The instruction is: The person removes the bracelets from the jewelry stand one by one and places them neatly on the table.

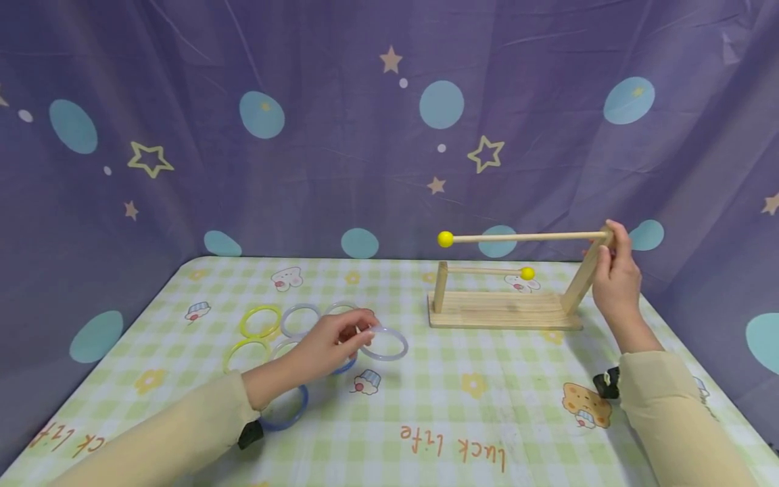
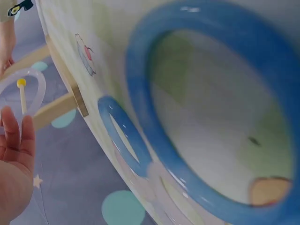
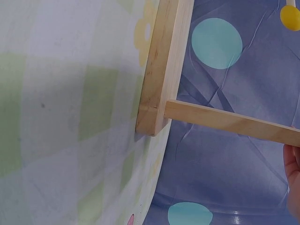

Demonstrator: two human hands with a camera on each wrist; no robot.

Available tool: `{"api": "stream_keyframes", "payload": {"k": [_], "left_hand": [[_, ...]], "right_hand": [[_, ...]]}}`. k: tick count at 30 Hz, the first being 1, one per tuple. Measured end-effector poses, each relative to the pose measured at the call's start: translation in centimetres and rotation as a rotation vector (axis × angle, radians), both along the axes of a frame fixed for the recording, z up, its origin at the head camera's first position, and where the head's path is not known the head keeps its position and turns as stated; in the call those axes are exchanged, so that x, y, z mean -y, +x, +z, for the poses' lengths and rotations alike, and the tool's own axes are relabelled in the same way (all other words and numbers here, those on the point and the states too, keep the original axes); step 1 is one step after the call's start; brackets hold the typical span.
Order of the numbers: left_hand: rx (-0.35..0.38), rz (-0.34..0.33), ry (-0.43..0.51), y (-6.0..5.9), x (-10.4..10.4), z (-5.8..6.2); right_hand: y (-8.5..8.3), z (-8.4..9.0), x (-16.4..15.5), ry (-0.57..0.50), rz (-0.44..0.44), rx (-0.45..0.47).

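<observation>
Checked cloth lay under a pale, see-through ring (image 1: 385, 343) pinched in the left hand (image 1: 331, 341) near the middle, beside other rings (image 1: 262, 320), while the right hand (image 1: 616, 274) gripped the rack (image 1: 505, 310) post, far right.

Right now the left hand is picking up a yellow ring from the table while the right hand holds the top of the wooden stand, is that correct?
Not quite: the ring pinched by the left hand is clear, not yellow, as the head view shows. The yellow rings lie untouched farther left. The right hand does hold the top of the wooden stand.
</observation>
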State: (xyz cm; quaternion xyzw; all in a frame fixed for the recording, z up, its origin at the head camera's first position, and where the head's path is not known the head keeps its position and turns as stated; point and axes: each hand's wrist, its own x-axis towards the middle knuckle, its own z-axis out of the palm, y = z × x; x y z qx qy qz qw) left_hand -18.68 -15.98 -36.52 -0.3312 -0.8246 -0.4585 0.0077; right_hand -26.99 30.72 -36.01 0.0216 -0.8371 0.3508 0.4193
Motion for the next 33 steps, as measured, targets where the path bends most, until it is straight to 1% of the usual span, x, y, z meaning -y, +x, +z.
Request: {"api": "stream_keyframes", "payload": {"k": [4, 9, 13, 18, 22, 26, 33], "left_hand": [[-0.007, -0.032, -0.030, 0.2, 1.0, -0.2], [0.012, -0.073, -0.093, 0.7, 1.9, -0.5], [0.041, -0.108, -0.153, 1.0, 2.5, -0.7], [0.084, -0.174, -0.194, 1.2, 2.8, -1.0], [0.114, -0.197, -0.229, 1.1, 2.8, -1.3], [0.106, -0.218, -0.285, 1.0, 2.6, -1.4], [0.031, -0.257, -0.434, 0.4, 1.5, -1.7]], "right_hand": [[0.0, 0.0, 0.1, 0.000, -0.005, 0.001], [0.1, 0.0, 0.0, -0.005, 0.009, -0.001], [0.1, 0.0, 0.0, -0.015, 0.020, 0.000], [0.0, 0.0, 0.0, -0.016, 0.024, 0.001], [0.0, 0.0, 0.0, -0.017, 0.024, 0.001], [0.0, -0.1, 0.0, -0.020, 0.021, 0.002], [0.1, 0.0, 0.0, -0.021, 0.024, -0.004]]}}
